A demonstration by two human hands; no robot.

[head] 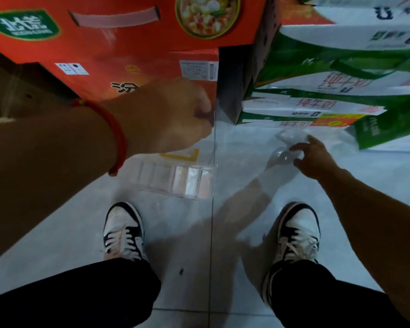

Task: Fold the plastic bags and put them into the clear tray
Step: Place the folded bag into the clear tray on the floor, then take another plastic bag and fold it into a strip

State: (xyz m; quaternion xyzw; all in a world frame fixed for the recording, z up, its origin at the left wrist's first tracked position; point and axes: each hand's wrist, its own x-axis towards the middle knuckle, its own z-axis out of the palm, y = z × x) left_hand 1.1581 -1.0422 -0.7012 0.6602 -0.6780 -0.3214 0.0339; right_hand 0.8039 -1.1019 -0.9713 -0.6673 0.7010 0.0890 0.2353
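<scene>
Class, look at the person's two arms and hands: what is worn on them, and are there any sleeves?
Both forearms are bare, with no sleeves in view. The left hand has a red cord bracelet around its wrist. The right hand shows nothing worn: no bracelet, watch or glove.

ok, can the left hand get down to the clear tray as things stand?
Probably yes. The left hand hangs above the clear tray on the floor, and nothing solid shows between them. Its curled fingers seem to pinch a thin clear bag, though blur leaves that unsure.
</scene>
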